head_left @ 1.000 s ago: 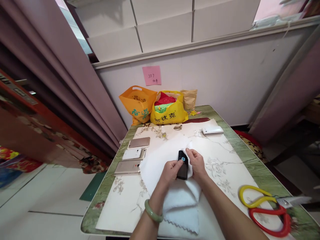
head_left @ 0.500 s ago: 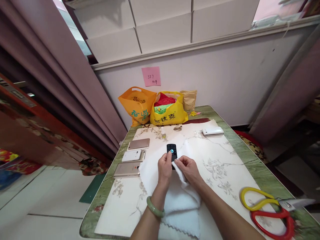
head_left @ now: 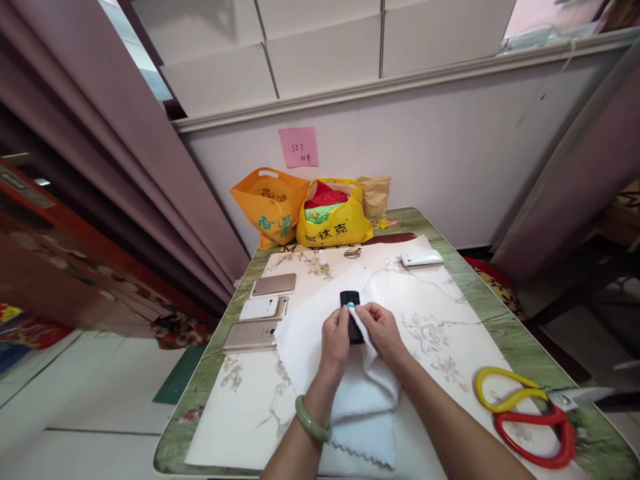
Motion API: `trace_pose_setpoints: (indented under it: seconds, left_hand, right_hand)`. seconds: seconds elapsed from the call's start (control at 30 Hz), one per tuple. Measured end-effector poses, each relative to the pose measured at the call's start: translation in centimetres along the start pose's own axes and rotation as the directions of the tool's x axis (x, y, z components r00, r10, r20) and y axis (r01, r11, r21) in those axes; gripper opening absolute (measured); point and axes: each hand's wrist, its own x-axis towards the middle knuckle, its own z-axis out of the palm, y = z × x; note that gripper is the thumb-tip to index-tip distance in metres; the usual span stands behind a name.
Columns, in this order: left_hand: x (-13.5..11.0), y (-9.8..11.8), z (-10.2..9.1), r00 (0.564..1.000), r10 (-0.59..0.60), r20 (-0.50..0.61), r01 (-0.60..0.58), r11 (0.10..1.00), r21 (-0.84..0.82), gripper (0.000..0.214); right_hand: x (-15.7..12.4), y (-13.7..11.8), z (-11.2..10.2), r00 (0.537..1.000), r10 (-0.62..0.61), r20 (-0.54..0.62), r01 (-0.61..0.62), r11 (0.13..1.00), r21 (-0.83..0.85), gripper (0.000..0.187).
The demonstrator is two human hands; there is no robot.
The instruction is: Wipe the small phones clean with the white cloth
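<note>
Gold and white flat smartphones (head_left: 259, 308) are lined up by the left edge of the green wood-grain table (head_left: 175, 437). In the left hand (head_left: 336, 340), a small black keypad phone (head_left: 349, 297) is gripped around mid-table, over a soft white zigzag-edged cloth (head_left: 363, 393). Cloth fold is pinched by the right hand (head_left: 384, 331), laid against the keypad phone's face. White rounded handset (head_left: 423, 258) is placed near far right corner; yellow-and-red-handled steel scissors (head_left: 561, 400) are laid toward near right corner.
</note>
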Motion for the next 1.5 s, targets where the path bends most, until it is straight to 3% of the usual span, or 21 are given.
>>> trace_pose_setpoints:
  seconds: [0.1, 0.2, 0.27, 0.37, 0.5, 0.63, 0.8, 0.87, 0.97, 1.03, 1.13, 1.27, 1.37, 1.5]
  left_hand:
    - [0.5, -0.2, -0.2, 0.991, -0.029, -0.127, 0.025, 0.999, -0.036, 0.048]
    - [0.7, -0.3, -0.5, 0.988, -0.029, -0.151, 0.028, 1.0, -0.013, 0.05]
    - [0.6, -0.2, -0.6, 0.995, -0.007, -0.103, 0.01, 0.999, 0.035, 0.05]
    - [0.2, 0.2, -0.6, 0.997, 0.036, 0.072, -0.044, 0.992, 0.119, 0.049]
    - [-0.4, 0.8, -0.8, 0.96, 0.027, 0.277, -0.09, 0.972, 0.216, 0.046]
    - [-0.7, 1.0, -1.0, 0.941, -0.001, 0.338, -0.103, 0.951, 0.291, 0.045]
    - [-0.9, 0.9, -1.4, 0.934, -0.102, 0.343, -0.023, 0.94, 0.341, 0.049]
    - [-0.8, 1.0, -1.8, 0.926, -0.137, 0.351, 0.011, 0.942, 0.336, 0.05]
    - [-0.5, 1.2, -2.5, 0.916, -0.169, 0.363, 0.05, 0.948, 0.314, 0.052]
    - [-0.2, 1.5, -3.1, 0.918, -0.169, 0.358, 0.056, 0.951, 0.303, 0.053]
    - [0.0, 1.9, -3.6, 0.921, -0.166, 0.352, 0.053, 0.95, 0.308, 0.054]
    - [-0.1, 2.0, -3.7, 0.917, -0.228, 0.328, 0.125, 0.943, 0.308, 0.054]
    - [-0.2, 1.8, -3.4, 0.921, -0.192, 0.338, 0.09, 0.951, 0.296, 0.053]
    - [-0.1, 1.5, -3.0, 0.92, -0.159, 0.358, 0.06, 0.96, 0.273, 0.051]
  right_hand:
    - [-0.3, -0.1, 0.2, 0.993, 0.007, 0.119, 0.002, 0.997, -0.075, 0.04]
    - [-0.4, -0.2, 0.3, 0.99, 0.016, 0.143, -0.002, 0.995, -0.1, 0.042]
    - [-0.3, -0.4, 0.2, 0.995, 0.018, 0.095, -0.011, 0.997, -0.081, 0.043]
    - [-0.1, -0.7, -0.1, 0.998, 0.024, -0.052, -0.025, 0.999, -0.022, 0.044]
    - [0.4, -0.6, -0.7, 0.973, 0.014, -0.229, -0.006, 0.999, 0.037, 0.043]
    - [0.9, -0.1, -1.2, 0.943, -0.05, -0.33, 0.056, 0.998, 0.007, 0.039]
    - [0.9, -0.1, -1.5, 0.908, -0.099, -0.408, 0.083, 0.995, -0.055, 0.04]
    - [0.7, -0.3, -1.4, 0.92, -0.147, -0.364, 0.108, 0.986, -0.126, 0.042]
    - [0.3, -0.7, -1.1, 0.967, -0.193, -0.168, 0.146, 0.955, -0.257, 0.045]
    - [0.1, -0.9, -0.8, 0.984, -0.177, -0.028, 0.16, 0.941, -0.298, 0.04]
    - [0.0, -1.1, -0.7, 0.988, -0.127, 0.092, 0.15, 0.938, -0.313, 0.034]
    - [0.2, -1.3, -1.3, 0.986, -0.063, 0.154, 0.118, 0.915, -0.385, 0.033]
    - [0.3, -1.6, -1.6, 0.981, -0.041, 0.188, 0.117, 0.904, -0.412, 0.033]
    - [0.2, -1.6, -1.5, 0.985, -0.156, 0.079, 0.174, 0.86, -0.48, 0.046]
